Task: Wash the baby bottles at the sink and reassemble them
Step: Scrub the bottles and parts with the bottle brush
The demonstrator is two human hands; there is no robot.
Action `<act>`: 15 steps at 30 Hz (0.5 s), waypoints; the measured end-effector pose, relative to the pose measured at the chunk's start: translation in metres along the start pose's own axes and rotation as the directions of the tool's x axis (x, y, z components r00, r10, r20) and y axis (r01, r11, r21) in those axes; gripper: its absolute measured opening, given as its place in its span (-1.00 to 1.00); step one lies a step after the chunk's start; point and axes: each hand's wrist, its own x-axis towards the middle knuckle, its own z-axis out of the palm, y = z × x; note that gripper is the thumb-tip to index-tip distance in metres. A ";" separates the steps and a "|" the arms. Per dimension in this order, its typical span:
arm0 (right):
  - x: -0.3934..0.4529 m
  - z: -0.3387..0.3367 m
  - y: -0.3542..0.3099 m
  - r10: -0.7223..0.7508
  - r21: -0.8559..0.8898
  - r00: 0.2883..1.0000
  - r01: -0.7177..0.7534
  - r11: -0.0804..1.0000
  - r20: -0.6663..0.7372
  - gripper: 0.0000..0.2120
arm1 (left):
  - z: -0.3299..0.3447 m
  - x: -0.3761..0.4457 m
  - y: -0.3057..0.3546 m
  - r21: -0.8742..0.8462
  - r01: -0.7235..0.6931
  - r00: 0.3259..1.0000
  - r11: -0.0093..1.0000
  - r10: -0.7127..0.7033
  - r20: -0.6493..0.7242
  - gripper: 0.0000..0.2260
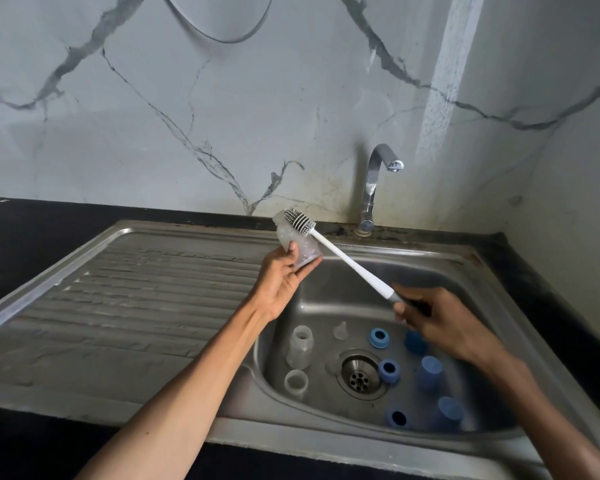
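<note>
The person's left hand (pixel 282 278) is raised over the back left corner of the sink basin (pixel 440 271), fingers and thumb wrapped round a clear baby bottle (pixel 297 242) that is tilted with its far end pointing up and away toward the wall. Their right hand (pixel 437 323) grasps the dark grip of a long white bottle brush (pixel 347 258), whose bristled head (pixel 299 221) lies against the upper side of that bottle; whether it is inside or just on the outside I cannot tell. Down in the basin, left of the drain (pixel 361 374), stand two more clear bottles (pixel 299 346) (pixel 296 381), mouths up. A clear nipple (pixel 341 330) sits near the back, and blue rings (pixel 379 337) (pixel 389 370) (pixel 397 418) and blue caps (pixel 430 372) (pixel 449 410) are scattered to the right of the drain, one blue piece (pixel 414 341) partly hidden under the right hand. The tap (pixel 378 181) stands behind the basin with no water running from it. The ridged draining board (pixel 136 306) stretches off to the left, with dark countertop (pixel 32 237) around it.
</note>
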 end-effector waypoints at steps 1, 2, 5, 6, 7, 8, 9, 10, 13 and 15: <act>0.000 -0.003 0.001 0.002 0.006 1.000 -0.002 1.000 0.025 -0.70 | -0.003 0.001 0.003 -0.027 -0.005 1.000 1.000 0.005 0.001 -0.78; -0.001 -0.006 0.003 0.009 0.019 0.998 -0.010 1.000 0.067 -0.71 | -0.005 0.002 0.007 -0.066 -0.002 1.000 0.998 0.001 -0.006 -0.79; -0.003 -0.015 0.008 0.083 0.083 0.965 -0.106 0.991 0.248 -0.71 | -0.012 0.005 0.017 -0.095 -0.017 0.998 0.995 0.012 -0.062 -0.70; -0.004 -0.017 0.009 0.099 0.092 0.947 -0.133 0.987 0.305 -0.69 | -0.011 0.005 0.018 -0.060 -0.027 0.996 0.998 0.021 -0.088 -0.73; -0.004 -0.018 0.009 0.100 0.099 0.932 -0.143 0.985 0.348 -0.68 | -0.011 0.004 0.017 -0.032 -0.032 0.994 0.999 0.028 -0.110 -0.79; -0.005 -0.017 0.009 0.094 0.113 0.925 -0.144 0.983 0.367 -0.69 | -0.011 0.004 0.017 -0.021 -0.031 0.991 0.999 0.028 -0.130 -0.86; -0.005 -0.016 0.007 0.088 0.131 0.929 -0.144 0.981 0.360 -0.69 | -0.011 0.004 0.016 -0.030 -0.024 0.990 0.999 0.020 -0.143 -0.89; -0.004 -0.013 0.005 0.087 0.151 0.939 -0.145 0.978 0.333 -0.69 | -0.009 0.003 0.015 -0.053 -0.015 0.990 0.998 0.007 -0.139 -0.88; -0.004 0.002 -0.004 0.103 0.167 0.973 -0.139 0.976 0.205 -0.66 | -0.006 0.003 0.010 -0.112 0.017 0.996 0.994 -0.026 -0.082 -0.73; -0.004 0.011 -0.010 0.075 0.185 0.983 -0.107 0.977 0.168 -0.67 | -0.004 0.002 0.008 -0.117 0.033 0.998 0.993 -0.038 -0.040 -0.74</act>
